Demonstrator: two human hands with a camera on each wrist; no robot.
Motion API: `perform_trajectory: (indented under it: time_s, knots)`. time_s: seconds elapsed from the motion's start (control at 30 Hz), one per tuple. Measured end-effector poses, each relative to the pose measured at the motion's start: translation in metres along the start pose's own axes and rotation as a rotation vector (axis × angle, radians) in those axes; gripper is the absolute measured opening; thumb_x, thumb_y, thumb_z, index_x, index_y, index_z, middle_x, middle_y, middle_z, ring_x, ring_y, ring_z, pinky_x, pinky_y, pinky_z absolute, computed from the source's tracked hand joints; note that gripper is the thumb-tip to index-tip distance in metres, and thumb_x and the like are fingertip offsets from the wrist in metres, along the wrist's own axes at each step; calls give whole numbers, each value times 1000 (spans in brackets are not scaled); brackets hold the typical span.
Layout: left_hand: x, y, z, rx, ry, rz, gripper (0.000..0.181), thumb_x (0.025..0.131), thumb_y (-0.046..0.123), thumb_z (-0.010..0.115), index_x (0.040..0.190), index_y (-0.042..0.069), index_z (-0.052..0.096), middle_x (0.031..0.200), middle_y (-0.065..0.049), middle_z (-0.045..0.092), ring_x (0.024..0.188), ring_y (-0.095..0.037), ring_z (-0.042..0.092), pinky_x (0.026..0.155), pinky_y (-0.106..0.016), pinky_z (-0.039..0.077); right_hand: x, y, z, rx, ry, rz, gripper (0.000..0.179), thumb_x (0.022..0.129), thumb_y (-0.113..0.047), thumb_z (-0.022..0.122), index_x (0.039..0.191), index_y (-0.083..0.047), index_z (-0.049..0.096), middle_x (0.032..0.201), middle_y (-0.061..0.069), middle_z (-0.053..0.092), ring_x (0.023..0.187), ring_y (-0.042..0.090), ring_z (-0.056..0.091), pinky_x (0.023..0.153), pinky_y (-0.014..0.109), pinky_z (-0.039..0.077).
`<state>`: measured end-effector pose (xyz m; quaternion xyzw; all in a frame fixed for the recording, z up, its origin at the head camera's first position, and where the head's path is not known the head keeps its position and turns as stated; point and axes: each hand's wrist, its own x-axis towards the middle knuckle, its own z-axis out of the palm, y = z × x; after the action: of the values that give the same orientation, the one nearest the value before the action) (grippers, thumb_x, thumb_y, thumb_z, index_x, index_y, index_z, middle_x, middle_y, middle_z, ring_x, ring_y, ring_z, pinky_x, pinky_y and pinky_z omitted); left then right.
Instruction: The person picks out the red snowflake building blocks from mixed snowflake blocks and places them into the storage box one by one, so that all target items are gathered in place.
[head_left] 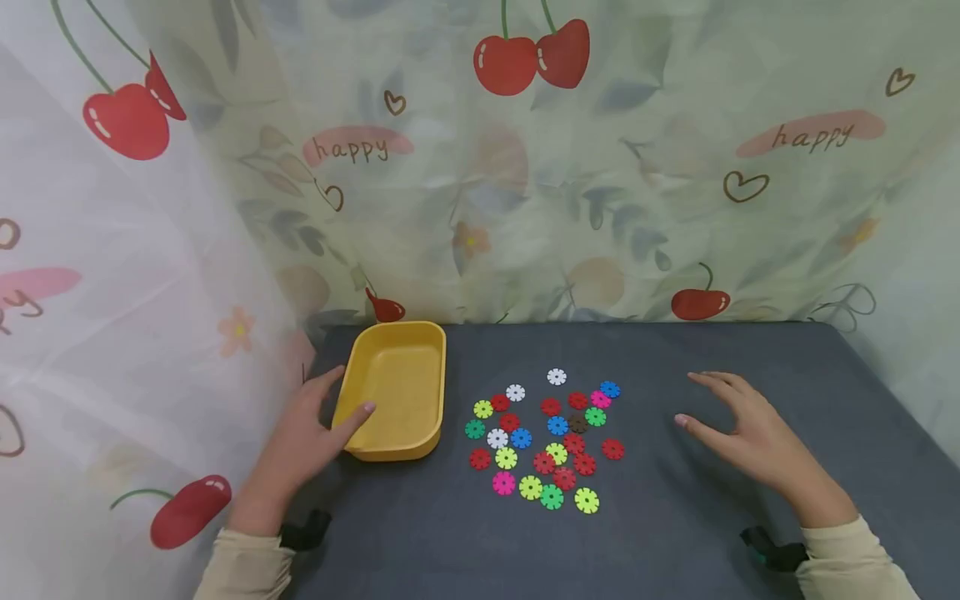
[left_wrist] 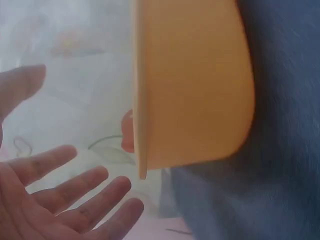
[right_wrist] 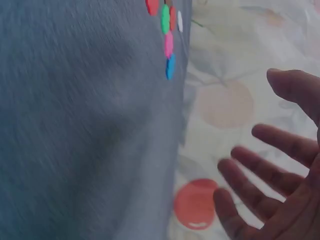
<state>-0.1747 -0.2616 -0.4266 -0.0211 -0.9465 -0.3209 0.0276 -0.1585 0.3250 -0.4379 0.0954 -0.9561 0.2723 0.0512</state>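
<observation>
on the dark cloth (head_left: 420,533), loose colored discs (head_left: 557,426) lie between two parted hands.
the left hand (head_left: 297,443) is at the left edge of the yellow tray (head_left: 396,383), fingers spread wide (whether any of them touches it, i cannot tell), while the right hand (head_left: 761,437) hangs on the far side of the discs, well apart from them, fingers loosely spread and holding nothing. the discs are scattered flat to the right of the tray, a few overlapping. what could go wrong, as i judge it: if the left hand leans on the edge, the tray could tip or skid; overlapping discs could drag a neighbor along if swept at; and such thin pieces, lying flat, could slip from a pinch.
</observation>
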Motion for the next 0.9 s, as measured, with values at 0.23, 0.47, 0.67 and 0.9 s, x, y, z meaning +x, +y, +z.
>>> perform_trajectory:
  time_s: [0.23, 0.47, 0.67, 0.9]
  knots:
    - [7, -13, 2, -281, 19, -128, 81, 101, 59, 65, 158, 6, 45, 162, -20, 47, 144, -45, 52, 113, -62, 47, 9, 8, 31, 192, -35, -2, 44, 102, -36, 74, 137, -9, 68, 132, 13, 71, 102, 5, 68, 82, 31, 58]
    - [19, -16, 5, -412, 25, -259, 81, 102, 62, 61, 160, 8, 43, 163, -18, 45, 145, -39, 46, 118, -57, 42, 19, 1, 56, 300, -133, -34, 42, 99, -29, 78, 133, -6, 70, 126, 13, 72, 97, 6, 68, 77, 27, 58]
    - [25, -27, 10, -484, 33, -294, 77, 105, 58, 57, 161, 6, 43, 157, -21, 48, 140, -35, 51, 111, -44, 50, 26, -6, 73, 331, -220, -82, 42, 96, -26, 81, 131, -6, 71, 123, 13, 71, 96, 9, 65, 78, 26, 57]
    - [28, -34, 17, -548, 21, -338, 64, 112, 45, 51, 159, 3, 45, 149, -22, 56, 124, -29, 61, 84, -18, 53, 26, -11, 79, 337, -298, -92, 40, 96, -25, 81, 129, -4, 73, 115, 10, 67, 89, 7, 60, 73, 25, 54]
